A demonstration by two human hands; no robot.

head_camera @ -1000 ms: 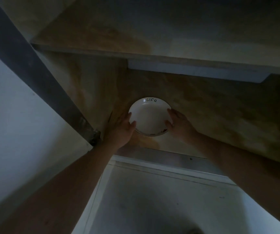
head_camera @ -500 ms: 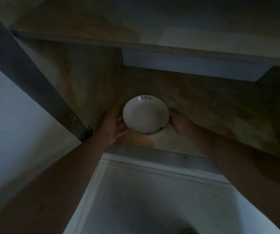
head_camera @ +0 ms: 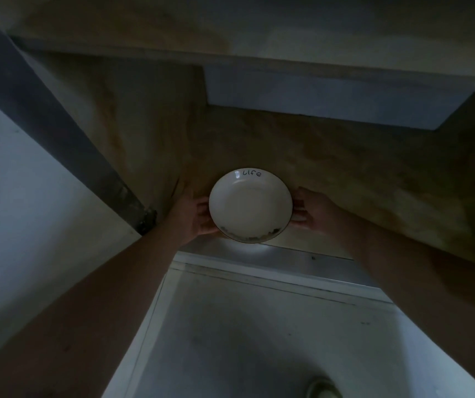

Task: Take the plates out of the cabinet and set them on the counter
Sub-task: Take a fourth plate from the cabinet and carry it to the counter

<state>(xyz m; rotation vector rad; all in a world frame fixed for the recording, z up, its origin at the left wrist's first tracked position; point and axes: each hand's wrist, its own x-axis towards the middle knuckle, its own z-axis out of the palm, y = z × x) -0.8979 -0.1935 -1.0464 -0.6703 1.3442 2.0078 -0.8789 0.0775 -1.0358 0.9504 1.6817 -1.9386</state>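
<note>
A small white plate (head_camera: 250,206) with a dark rim and the word "life" written near its far edge is held level just above the front of the cabinet's wooden shelf (head_camera: 359,179). My left hand (head_camera: 193,215) grips its left rim. On the opposite rim sits my right hand (head_camera: 309,209), fingers curled under the plate. The light is dim, and no other plate shows on the shelf.
A dark cabinet frame post (head_camera: 58,133) slants down at the left. The upper shelf (head_camera: 259,30) hangs overhead. Below the shelf's front edge lies a pale counter (head_camera: 259,326), with a round rim (head_camera: 321,389) barely showing at the bottom edge.
The plate has come off the shelf and toward me, nearing the shelf's front edge. Both hands have shifted from resting at its sides to gripping under its rim.
</note>
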